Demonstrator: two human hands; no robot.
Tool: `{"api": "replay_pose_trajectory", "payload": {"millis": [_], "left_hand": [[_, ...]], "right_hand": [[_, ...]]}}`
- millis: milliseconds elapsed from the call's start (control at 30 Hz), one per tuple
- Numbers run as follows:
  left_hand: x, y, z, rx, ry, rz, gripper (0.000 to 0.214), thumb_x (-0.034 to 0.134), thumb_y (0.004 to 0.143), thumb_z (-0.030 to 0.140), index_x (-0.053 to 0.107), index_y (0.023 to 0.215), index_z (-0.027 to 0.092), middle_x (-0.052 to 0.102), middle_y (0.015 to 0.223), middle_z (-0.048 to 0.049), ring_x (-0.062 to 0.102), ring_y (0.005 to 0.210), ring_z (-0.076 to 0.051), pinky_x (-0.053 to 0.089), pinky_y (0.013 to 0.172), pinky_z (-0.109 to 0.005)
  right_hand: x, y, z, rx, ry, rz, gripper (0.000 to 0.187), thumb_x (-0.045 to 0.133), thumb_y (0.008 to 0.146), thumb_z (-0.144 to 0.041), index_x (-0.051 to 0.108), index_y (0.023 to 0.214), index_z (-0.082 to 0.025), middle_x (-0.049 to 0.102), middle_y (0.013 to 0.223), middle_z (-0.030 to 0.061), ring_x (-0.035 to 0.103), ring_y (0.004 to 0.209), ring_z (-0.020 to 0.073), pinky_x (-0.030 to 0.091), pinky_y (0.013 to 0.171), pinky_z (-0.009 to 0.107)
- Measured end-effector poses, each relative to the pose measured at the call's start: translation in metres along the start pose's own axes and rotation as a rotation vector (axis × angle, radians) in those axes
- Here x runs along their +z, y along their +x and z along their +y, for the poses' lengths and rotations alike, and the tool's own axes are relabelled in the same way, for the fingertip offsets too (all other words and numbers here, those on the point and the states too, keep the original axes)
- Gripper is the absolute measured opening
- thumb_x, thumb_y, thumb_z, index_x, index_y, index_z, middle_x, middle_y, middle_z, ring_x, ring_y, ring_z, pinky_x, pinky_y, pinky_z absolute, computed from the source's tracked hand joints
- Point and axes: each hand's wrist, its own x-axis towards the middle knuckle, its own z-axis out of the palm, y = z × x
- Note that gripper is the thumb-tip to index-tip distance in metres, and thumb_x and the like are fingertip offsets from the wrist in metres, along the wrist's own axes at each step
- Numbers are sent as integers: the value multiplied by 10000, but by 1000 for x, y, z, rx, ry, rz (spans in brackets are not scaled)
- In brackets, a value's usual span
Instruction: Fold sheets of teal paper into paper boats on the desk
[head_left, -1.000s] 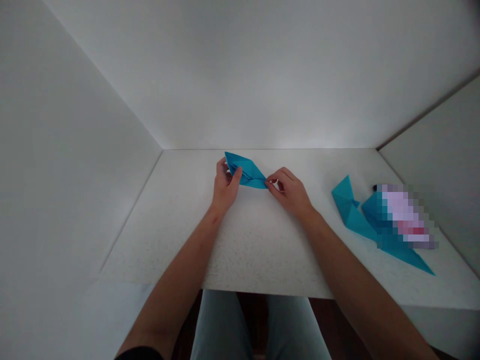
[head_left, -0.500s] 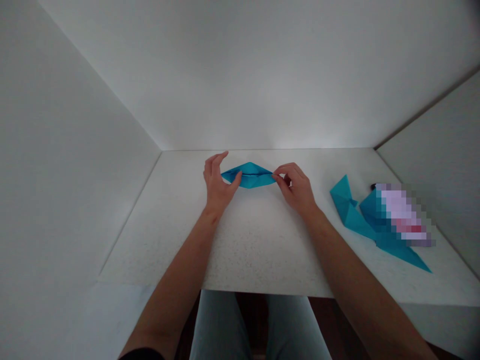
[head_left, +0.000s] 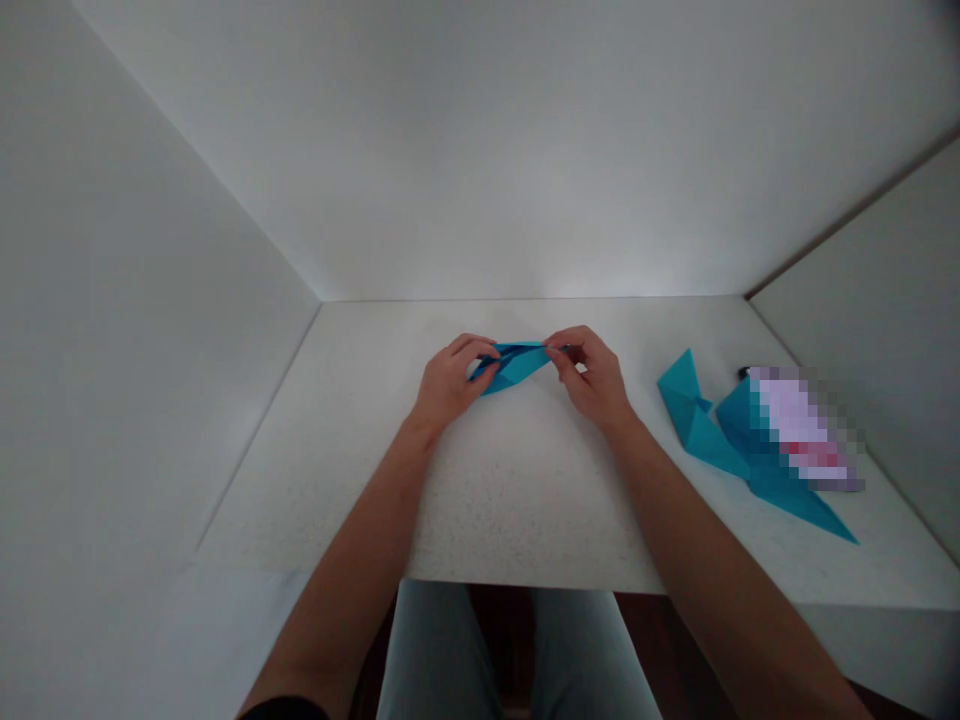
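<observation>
A folded piece of blue paper (head_left: 517, 369), long and narrow with pointed ends, is stretched between my two hands just above the white tabletop. My left hand (head_left: 454, 382) pinches its left part between thumb and fingers, which hide that end. At the other tip, my right hand (head_left: 590, 376) grips the paper between thumb and forefinger. Dark creases show along the paper's middle, where its layers part a little.
Folded blue paper pieces (head_left: 709, 440) lie on the right of the white table (head_left: 525, 500). Beside them is a blurred-out pinkish flat object (head_left: 806, 425). White walls (head_left: 525, 180) rise behind and at both sides.
My left hand has moved right and closed its raised fingers onto the paper. The paper has tilted, its left end now nearer to me. My right hand stays at the right tip.
</observation>
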Motion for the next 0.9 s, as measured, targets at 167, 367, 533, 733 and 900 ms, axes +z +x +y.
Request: {"api": "replay_pose_trajectory", "payload": {"millis": [167, 367, 533, 733, 900], "left_hand": [[-1, 1, 0, -86, -80, 40, 189, 640, 983, 139, 725, 1116, 243, 755, 1251, -72, 756, 993, -165, 653, 901, -331], [-2, -1, -4, 9, -56, -60, 174, 652, 1002, 243, 806, 1082, 254, 697, 1394, -114, 740, 1184, -229, 621, 1022, -417], [1, -2, -4, 24, -1, -163, 233, 781, 945, 456, 793, 1019, 236, 741, 1239, -114, 752, 1070, -253, 614, 978, -436], [2, -1, -2, 52, -34, -213, 229, 803, 937, 457, 760, 990, 238, 715, 1160, -95, 716, 1033, -232, 592, 933, -396], [2, 1, 3, 166, -1, -101, 137, 746, 997, 369, 749, 946, 242, 702, 1233, -109, 663, 1156, -245, 550, 964, -402]], "right_hand": [[5, -2, 2, 64, 269, -16, 278, 671, 1054, -549, 576, 1096, -291, 753, 1141, 41, 682, 691, 133, 600, 613, 317], [4, 3, 5, 101, 316, 74, 323, 664, 1051, -592, 514, 1091, -308, 681, 1006, -2, 628, 640, 124, 549, 535, 283], [-1, 5, 11, 96, 224, 174, 347, 650, 1046, -626, 504, 1091, -314, 570, 904, -28, 493, 539, 112, 435, 469, 295], [1, 3, 15, 100, 143, 176, 344, 597, 1060, -645, 506, 1110, -317, 528, 879, -20, 453, 554, 130, 410, 477, 305], [-1, 2, 16, 58, -29, 211, 318, 550, 1087, -606, 553, 1116, -290, 568, 944, 21, 560, 731, 180, 511, 631, 339]]}}
